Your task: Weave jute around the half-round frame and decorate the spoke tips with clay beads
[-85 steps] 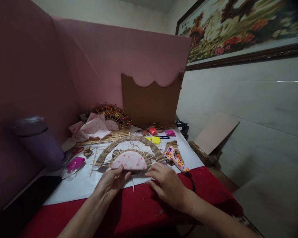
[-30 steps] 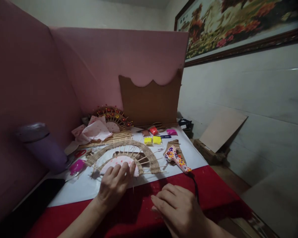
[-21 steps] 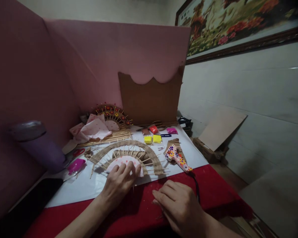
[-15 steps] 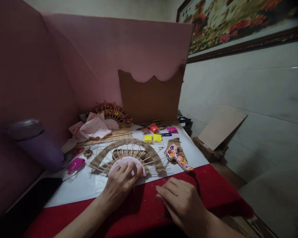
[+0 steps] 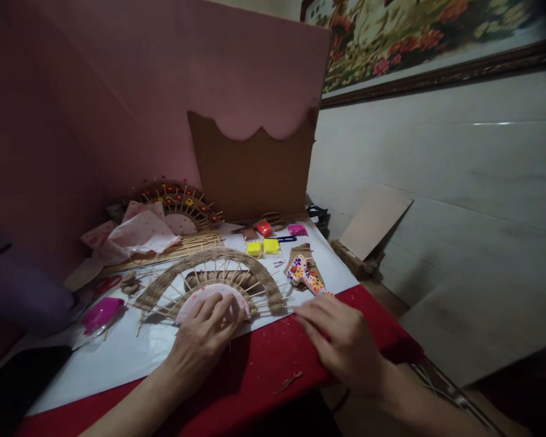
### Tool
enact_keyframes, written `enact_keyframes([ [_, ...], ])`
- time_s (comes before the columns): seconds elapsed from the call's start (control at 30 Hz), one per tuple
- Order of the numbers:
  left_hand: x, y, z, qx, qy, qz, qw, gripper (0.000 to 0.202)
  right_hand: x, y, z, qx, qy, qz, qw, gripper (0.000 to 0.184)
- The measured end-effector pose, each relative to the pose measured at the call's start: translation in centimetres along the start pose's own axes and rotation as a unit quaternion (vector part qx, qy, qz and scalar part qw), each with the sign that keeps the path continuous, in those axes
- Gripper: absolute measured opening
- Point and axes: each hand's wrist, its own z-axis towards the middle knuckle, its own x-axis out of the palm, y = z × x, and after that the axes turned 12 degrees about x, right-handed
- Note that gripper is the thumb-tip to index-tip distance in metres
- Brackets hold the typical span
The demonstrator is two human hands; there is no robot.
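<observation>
A half-round woven fan [image 5: 266, 276] of tan cord on thin sticks lies flat on the white sheet, with a pink dotted half-disc [image 5: 188, 303] at its base. My left hand [image 5: 200, 331] rests with bent fingers on that half-disc, gripping the fan's near edge. To the right, my right hand [image 5: 346, 337] hovers close by the handle of a flower-patterned glue gun [image 5: 304, 273]. Its fingers are loosely stretched, and nothing shows in them. Whether they touch the handle is hidden. A brown scrap [image 5: 289, 382] lies on the red cloth [image 5: 264, 358].
Behind lie thin sticks [image 5: 195, 243], dotted cloth [image 5: 141, 233] and a decorated fan [image 5: 177, 200]. Yellow packets [image 5: 271, 246], a red packet [image 5: 264, 228] and a magenta packet [image 5: 102, 314] lie about. A brown board [image 5: 255, 173] stands at the back. A purple bottle [image 5: 22, 297] is at left.
My right hand has moved forward to the glue gun's handle, and the brown scrap now shows on the red cloth. My left hand stays on the fan. The view has turned right.
</observation>
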Motion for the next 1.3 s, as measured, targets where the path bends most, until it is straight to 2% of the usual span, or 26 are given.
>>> enact_keyframes([
  [0.1, -0.2, 0.0, 0.2, -0.004, -0.004, 0.012, 1.0, 0.039, 0.3, -0.6, 4.6, 0.065, 0.021, 0.055, 0.996, 0.019],
  [0.17, -0.3, -0.1, 0.3, -0.022, -0.006, 0.004, 1.0, 0.039, 1.1, -1.1, 7.8, 0.126, 0.075, 0.105, 0.984, 0.022],
  [0.2, -0.4, -0.1, 0.3, -0.034, -0.005, -0.003, 0.999, 0.04, 1.6, -1.3, 9.2, 0.184, 0.129, 0.15, 0.963, 0.026],
  [0.23, -0.3, -0.1, 0.4, -0.046, -0.004, -0.012, 0.999, 0.041, 2.1, -1.5, 10.5, 0.248, 0.183, 0.202, 0.93, 0.03],
  [0.27, -0.3, -0.2, 0.4, -0.055, -0.006, -0.02, 0.998, 0.041, 2.7, -1.5, 11.5, 0.27, 0.208, 0.216, 0.915, 0.035],
  [0.4, 0.0, 0.0, 0.2, -0.063, -0.027, -0.051, 0.996, 0.041, 4.3, -1.3, 13.4, 0.314, 0.284, 0.249, 0.871, 0.051],
  [0.5, 0.4, 0.4, 0.0, -0.058, -0.026, -0.064, 0.996, 0.04, 5.0, -1.3, 13.9, 0.365, 0.334, 0.329, 0.804, 0.056],
  [0.57, 0.6, 0.9, 0.0, -0.055, -0.02, -0.067, 0.996, 0.038, 5.5, -1.6, 14.2, 0.393, 0.345, 0.384, 0.761, 0.057],
  [0.63, 0.8, 1.4, 0.0, -0.041, -0.011, -0.063, 0.997, 0.035, 6.1, -1.9, 14.7, 0.402, 0.343, 0.405, 0.746, 0.058],
  [0.8, 1.2, 2.6, 0.2, -0.014, 0.008, -0.043, 0.999, 0.031, 7.6, -2.5, 15.9, 0.388, 0.335, 0.397, 0.761, 0.057],
  [0.9, 1.5, 3.0, 0.4, -0.009, 0.013, -0.03, 0.999, 0.031, 7.4, -3.1, 16.8, 0.383, 0.298, 0.367, 0.793, 0.055],
  [1.0, 2.2, 3.1, 0.6, -0.004, 0.012, -0.018, 1.0, 0.031, 5.6, -4.2, 17.7, 0.373, 0.212, 0.336, 0.838, 0.048],
  [1.1, 3.0, 3.1, 0.6, -0.017, 0.007, -0.017, 1.0, 0.03, 2.8, -5.8, 17.6, 0.368, 0.139, 0.311, 0.865, 0.046],
  [1.2, 3.5, 2.7, 0.2, -0.042, -0.012, -0.011, 0.999, 0.036, 0.4, -7.7, 15.9, 0.373, 0.088, 0.275, 0.882, 0.048],
  [1.3, 3.2, 2.5, -0.2, -0.062, -0.048, -0.022, 0.997, 0.038, -0.9, -9.6, 13.3, 0.372, 0.057, 0.228, 0.898, 0.047],
])
